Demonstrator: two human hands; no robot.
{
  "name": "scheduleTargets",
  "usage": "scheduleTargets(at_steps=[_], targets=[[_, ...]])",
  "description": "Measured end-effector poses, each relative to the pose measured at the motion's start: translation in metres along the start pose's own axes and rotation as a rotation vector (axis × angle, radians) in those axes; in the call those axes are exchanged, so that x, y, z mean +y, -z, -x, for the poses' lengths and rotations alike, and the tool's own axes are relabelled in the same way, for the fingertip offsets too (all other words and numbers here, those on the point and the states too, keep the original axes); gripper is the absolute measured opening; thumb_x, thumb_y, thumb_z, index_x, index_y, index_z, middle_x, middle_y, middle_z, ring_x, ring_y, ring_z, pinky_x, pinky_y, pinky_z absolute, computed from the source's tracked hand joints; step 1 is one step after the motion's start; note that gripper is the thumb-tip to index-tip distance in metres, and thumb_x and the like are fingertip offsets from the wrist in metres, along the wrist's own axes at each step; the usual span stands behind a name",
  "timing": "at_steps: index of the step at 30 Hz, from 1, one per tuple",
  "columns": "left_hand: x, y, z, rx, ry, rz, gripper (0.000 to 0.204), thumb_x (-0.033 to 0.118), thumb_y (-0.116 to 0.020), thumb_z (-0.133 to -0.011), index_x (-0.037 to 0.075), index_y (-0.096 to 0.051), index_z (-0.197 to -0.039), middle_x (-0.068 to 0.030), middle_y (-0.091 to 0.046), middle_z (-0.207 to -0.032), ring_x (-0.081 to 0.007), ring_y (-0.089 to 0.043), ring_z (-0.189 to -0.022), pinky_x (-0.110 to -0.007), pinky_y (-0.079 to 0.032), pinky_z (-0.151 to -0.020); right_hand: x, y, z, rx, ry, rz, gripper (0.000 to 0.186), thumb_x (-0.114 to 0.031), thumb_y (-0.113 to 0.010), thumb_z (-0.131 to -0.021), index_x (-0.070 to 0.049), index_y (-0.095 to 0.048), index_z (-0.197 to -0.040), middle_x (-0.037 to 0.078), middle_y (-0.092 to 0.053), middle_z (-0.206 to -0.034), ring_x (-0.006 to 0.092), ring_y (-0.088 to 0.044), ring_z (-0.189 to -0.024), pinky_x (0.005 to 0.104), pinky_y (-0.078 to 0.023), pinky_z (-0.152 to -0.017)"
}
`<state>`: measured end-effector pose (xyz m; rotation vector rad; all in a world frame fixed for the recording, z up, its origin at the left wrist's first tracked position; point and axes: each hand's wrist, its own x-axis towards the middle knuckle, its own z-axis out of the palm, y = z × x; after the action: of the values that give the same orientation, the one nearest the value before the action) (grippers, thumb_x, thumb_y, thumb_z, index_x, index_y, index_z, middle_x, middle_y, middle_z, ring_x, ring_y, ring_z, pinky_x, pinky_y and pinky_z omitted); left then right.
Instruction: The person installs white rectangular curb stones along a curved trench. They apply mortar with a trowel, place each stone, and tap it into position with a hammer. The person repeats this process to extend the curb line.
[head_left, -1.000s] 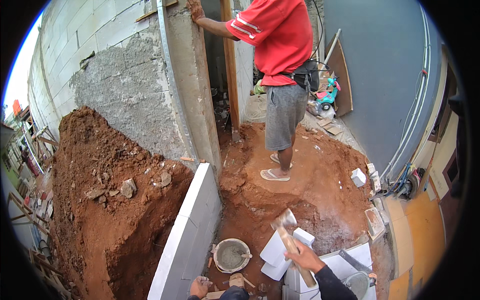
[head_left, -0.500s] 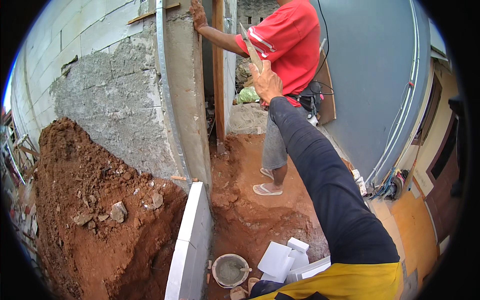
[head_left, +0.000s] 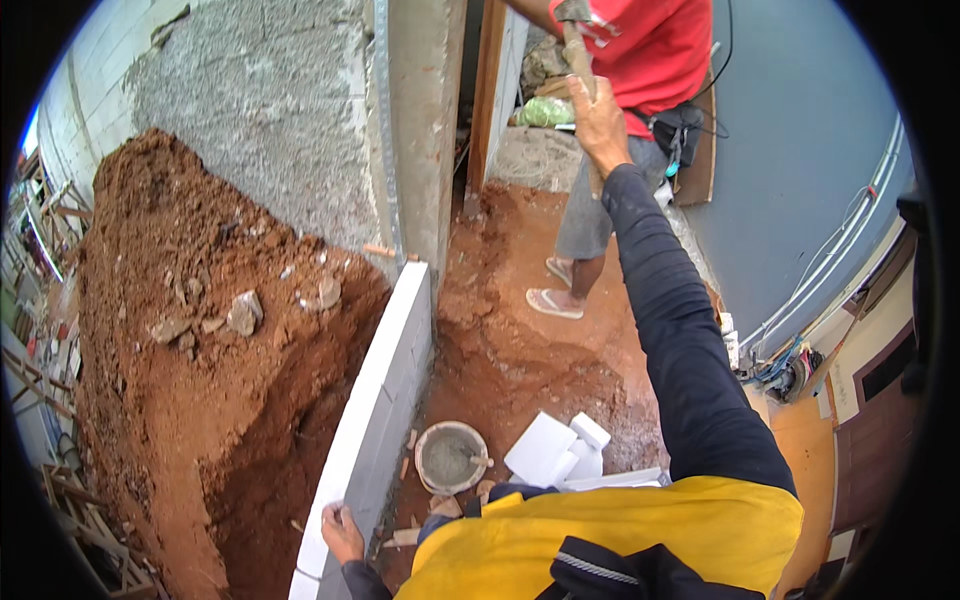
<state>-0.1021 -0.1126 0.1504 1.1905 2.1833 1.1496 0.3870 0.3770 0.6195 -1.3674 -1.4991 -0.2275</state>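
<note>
My right hand, at the end of a dark sleeve, is closed round the handle of a wooden-handled tool with a grey metal head. It is raised in front of a co-worker in a red shirt; the head's exact kind is unclear. Low on the left, my left hand is at the top edge of a low white block wall. Its fingers are curled together, and whatever they may hold is too small to make out. Right of this wall stands a round bucket of grey mortar with a handled tool in it.
White blocks lie beside the bucket. Beyond the low wall rises a red soil heap with stones. A concrete column and metal straightedge stand ahead. On the right is a grey wall with white pipes.
My view has tilted down. My left hand has appeared at the low wall. The raised tool has turned, its head now showing broader. The co-worker's hand has gone out of view.
</note>
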Motion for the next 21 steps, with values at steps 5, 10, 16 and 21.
scheduleTargets(at_steps=[5,10,16,21], targets=[[0.019,-0.002,-0.032,0.037,0.082,0.219,0.015,0.011,-0.065,-0.103,-0.002,-0.067,-0.109,-0.0096,-0.072,-0.101,-0.0186,-0.069,-0.092,-0.035,-0.055,-0.084,0.026,-0.015,0.271,-0.384,-0.482,-0.585,0.052,-0.059,-0.057,-0.108,-0.008,-0.064,-0.114,-0.002,-0.055,-0.067,0.0093,-0.054,-0.05,0.0279,-0.045,-0.045],[0.054,-0.007,-0.066,-0.085,0.193,0.418,0.019,0.017,-0.066,-0.106,0.0,-0.069,-0.113,-0.0071,-0.077,-0.105,-0.0128,-0.071,-0.092,-0.028,-0.056,-0.082,0.054,0.019,0.475,-0.857,-1.114,-0.164,0.058,-0.066,-0.057,-0.105,-0.008,-0.063,-0.102,0.002,-0.055,-0.065,0.0155,-0.056,-0.048,0.0347,-0.047,-0.042],[0.144,-0.092,-0.186,-0.227,-0.161,0.393,0.021,0.014,-0.07,-0.101,-0.002,-0.077,-0.112,-0.0106,-0.077,-0.109,-0.0177,-0.071,-0.102,-0.032,-0.055,-0.093,0.063,0.081,0.536,-1.105,-1.375,-0.21,0.045,-0.05,-0.071,-0.102,-0.007,-0.06,-0.113,0.001,-0.055,-0.074,0.0137,-0.055,-0.053,0.0315,-0.048,-0.044],[0.22,-0.217,-0.297,-0.283,-0.254,0.429,0.024,0.022,-0.072,-0.101,0.001,-0.076,-0.111,-0.0096,-0.078,-0.107,-0.017,-0.073,-0.1,-0.033,-0.056,-0.093,0.064,0.06,0.515,-1.018,-1.398,-0.264,0.044,-0.045,-0.069,-0.106,-0.006,-0.058,-0.123,0.001,-0.055,-0.077,0.0129,-0.057,-0.059,0.032,-0.051,-0.046]])
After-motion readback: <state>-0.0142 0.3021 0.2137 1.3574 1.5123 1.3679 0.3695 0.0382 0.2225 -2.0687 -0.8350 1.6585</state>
